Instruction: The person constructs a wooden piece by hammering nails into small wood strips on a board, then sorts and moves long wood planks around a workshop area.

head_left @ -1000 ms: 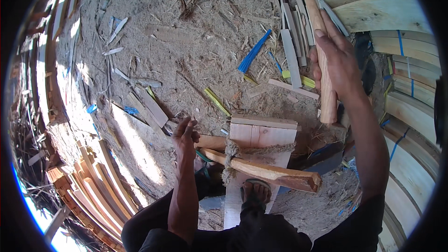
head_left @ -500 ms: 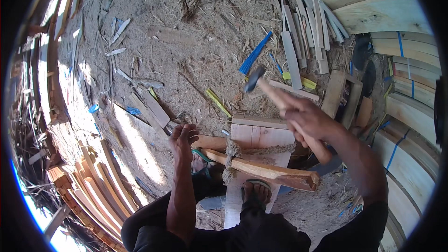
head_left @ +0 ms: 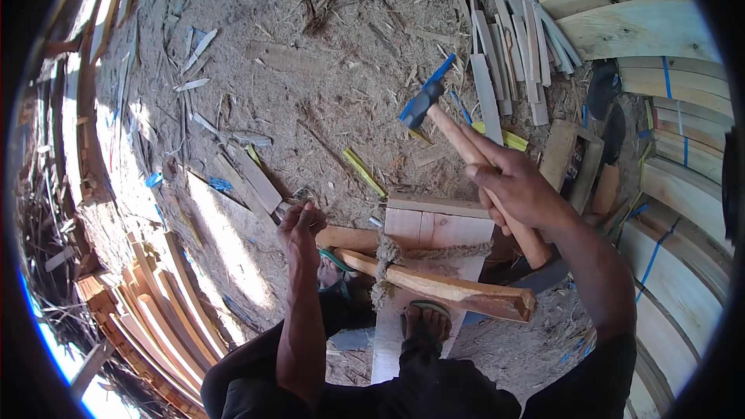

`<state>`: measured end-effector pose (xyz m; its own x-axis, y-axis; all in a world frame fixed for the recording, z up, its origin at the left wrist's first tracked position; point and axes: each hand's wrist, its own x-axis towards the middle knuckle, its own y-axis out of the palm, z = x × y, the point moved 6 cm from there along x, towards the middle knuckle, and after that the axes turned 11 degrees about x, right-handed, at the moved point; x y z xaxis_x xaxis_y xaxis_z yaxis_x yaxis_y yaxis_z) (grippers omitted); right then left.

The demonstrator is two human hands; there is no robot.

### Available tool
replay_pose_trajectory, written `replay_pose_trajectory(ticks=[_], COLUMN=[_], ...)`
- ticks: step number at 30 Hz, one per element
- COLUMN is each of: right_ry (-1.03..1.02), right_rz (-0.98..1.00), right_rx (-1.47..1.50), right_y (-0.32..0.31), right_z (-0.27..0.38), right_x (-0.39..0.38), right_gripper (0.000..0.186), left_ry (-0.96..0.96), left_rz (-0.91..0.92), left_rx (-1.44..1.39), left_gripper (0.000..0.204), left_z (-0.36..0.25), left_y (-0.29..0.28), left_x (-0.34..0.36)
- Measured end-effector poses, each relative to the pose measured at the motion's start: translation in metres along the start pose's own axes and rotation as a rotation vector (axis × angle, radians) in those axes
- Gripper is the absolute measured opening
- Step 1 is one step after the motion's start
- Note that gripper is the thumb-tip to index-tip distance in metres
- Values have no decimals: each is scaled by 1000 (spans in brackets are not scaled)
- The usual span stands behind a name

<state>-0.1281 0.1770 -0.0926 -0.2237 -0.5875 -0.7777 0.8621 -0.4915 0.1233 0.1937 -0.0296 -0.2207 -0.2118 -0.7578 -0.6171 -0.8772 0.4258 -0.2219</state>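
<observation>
My right hand (head_left: pixel 508 186) grips the wooden handle of a hammer (head_left: pixel 450 128), its dark head raised over the dirt floor in front of a blue plastic strip. My left hand (head_left: pixel 303 221) has its fingers curled together at the left of a pale plank (head_left: pixel 407 225); whatever they hold is too small or hidden to make out. Frayed rope (head_left: pixel 386 271) lies on the plank beside a reddish split wood piece (head_left: pixel 466 291) that crosses it. My sandalled foot (head_left: pixel 427 322) rests on the plank's lower part.
Stacked boards (head_left: pixel 660 256) line the right side, with thin slats (head_left: pixel 512 46) near them at the upper right. A wooden box (head_left: pixel 574 163) stands beside my right arm. Curved strips (head_left: pixel 167 310) are piled at the lower left. Scraps (head_left: pixel 365 171) litter the dirt floor (head_left: pixel 341 70).
The hammer has come from the upper right leftward and down to the middle, its head then shifting slightly upward. My left hand has moved a little, lower then left, fingers still curled.
</observation>
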Motion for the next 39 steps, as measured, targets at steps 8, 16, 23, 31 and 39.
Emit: replay_pose_trajectory(ticks=[8, 16, 23, 31, 39], right_ry=[132, 119, -37, 107, -279], right_rz=[19, -36, 11, 225, -301], right_rx=[-25, 156, 37, -183, 164], right_y=[4, 2, -3, 7, -22], right_z=[-43, -59, -12, 8, 61], right_x=[-4, -2, 3, 12, 17], right_gripper=[66, 67, 64, 58, 57], left_ry=[65, 59, 100, 121, 112], left_rz=[409, 740, 693, 672, 684], left_rx=[340, 585, 520, 634, 606], left_gripper=[25, 26, 25, 25, 26], left_z=[-37, -33, -20, -23, -22], left_y=[89, 157, 157, 158, 158], left_x=[-1, -8, -11, -13, -11])
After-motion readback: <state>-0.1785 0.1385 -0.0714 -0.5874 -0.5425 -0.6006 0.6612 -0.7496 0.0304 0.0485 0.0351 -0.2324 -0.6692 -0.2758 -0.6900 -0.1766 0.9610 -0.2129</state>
